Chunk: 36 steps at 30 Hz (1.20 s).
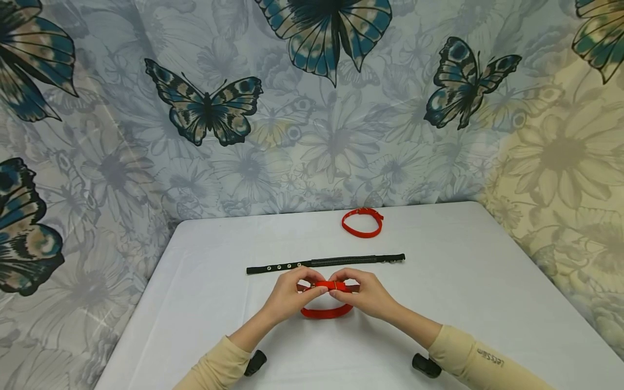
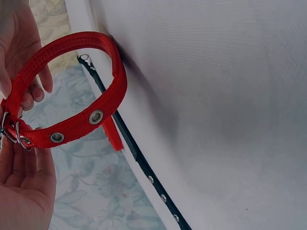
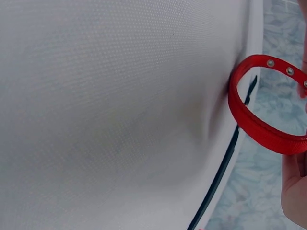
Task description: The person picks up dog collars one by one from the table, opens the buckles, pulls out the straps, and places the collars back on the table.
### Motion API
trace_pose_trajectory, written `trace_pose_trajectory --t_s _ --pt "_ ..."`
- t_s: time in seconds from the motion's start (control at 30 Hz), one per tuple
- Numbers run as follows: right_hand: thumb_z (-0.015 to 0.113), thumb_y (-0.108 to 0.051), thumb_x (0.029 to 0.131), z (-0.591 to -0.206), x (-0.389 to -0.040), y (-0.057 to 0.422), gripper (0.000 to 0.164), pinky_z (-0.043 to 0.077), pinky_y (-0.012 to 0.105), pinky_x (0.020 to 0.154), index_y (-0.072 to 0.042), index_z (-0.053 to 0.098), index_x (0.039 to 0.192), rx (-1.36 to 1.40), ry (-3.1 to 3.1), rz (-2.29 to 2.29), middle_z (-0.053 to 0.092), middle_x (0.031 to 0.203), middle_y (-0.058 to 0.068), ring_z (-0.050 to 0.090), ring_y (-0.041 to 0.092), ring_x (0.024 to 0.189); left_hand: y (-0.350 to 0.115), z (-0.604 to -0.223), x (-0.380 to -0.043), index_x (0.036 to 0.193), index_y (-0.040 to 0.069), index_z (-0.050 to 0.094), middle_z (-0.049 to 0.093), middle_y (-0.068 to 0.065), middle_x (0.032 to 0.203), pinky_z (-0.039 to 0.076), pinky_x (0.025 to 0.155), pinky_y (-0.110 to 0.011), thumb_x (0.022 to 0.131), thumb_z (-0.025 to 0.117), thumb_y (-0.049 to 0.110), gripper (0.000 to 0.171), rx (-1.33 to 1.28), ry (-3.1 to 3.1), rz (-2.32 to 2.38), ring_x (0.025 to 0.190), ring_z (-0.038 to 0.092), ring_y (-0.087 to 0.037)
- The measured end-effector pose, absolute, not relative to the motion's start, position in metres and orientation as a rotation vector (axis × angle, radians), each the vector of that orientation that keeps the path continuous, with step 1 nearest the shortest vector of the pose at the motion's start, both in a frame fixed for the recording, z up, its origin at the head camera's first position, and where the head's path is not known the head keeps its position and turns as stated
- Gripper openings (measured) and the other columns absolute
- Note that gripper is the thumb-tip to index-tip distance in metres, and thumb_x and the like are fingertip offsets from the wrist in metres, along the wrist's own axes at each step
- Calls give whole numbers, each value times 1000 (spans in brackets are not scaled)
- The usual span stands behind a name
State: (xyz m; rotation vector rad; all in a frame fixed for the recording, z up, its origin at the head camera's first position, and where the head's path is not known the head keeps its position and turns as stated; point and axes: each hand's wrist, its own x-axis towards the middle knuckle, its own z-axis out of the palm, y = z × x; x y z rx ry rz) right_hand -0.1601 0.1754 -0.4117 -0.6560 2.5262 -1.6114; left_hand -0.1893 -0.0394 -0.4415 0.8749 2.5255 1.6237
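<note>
Red collar (image 1: 327, 313) pinched near its buckle (image 2: 4, 126) by our left hand (image 1: 288, 292) and right hand (image 1: 372, 293), we should keep it untwisted.

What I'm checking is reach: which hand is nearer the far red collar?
Right. In the head view, the right hand is almost straight below the far red collar; the left hand, below and farther left.

This looks like a screened-off indoor corner, though whether it belongs to a home, a studio or a workplace cannot be told. A wall covering (image 1: 317, 135), apparently hung cloth, encloses it behind and at both sides, printed with large blue-and-tan butterflies (image 1: 208, 111) and pale flowers (image 1: 563, 154). A plain white tabletop (image 1: 463, 271), its surface finely textured in the wrist views, stands against it.
</note>
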Motion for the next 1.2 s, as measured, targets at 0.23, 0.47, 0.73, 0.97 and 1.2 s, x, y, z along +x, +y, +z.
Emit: trace_pose_trajectory --t_s 0.23,0.47,0.73,0.97,1.2 --pt "72 -12 89 -439 -172 182 19 54 32 85 -8 68 107 -642 2464 -1689 67 101 2 59 23 98 -38 -446 -188 100 19 71 66 12 97 55 74 -27 87 76 26 15 851 2510 1685 92 61 -11" --pt "75 -20 87 -448 -175 184 20 55 29 84 -13 69 106 -573 2401 -1752 67 101 2 60 24 98 -37 -450 -187 99 20 71 66 12 96 55 76 -30 87 75 22 13 817 2477 1786 93 61 -13" --pt "75 -19 88 -451 -174 184 22 55 30 84 -10 70 107 -561 2423 -1763 67 102 3 62 21 96 -37 -453 -187 100 18 70 67 7 98 55 76 -32 88 75 22 14 829 2433 1844 93 61 -16" --pt "74 -16 88 -449 -173 184 21 55 33 85 -11 69 108 -563 2455 -1757 68 103 2 61 21 97 -36 -443 -190 102 19 71 66 12 96 55 72 -26 86 76 27 18 895 2531 1684 89 62 -10" --pt "75 -21 88 -450 -175 183 21 54 30 85 -11 69 105 -615 2459 -1740 67 100 1 60 21 96 -34 -433 -189 97 18 73 62 12 87 54 66 -22 84 78 27 17 994 2668 1504 81 58 -5"
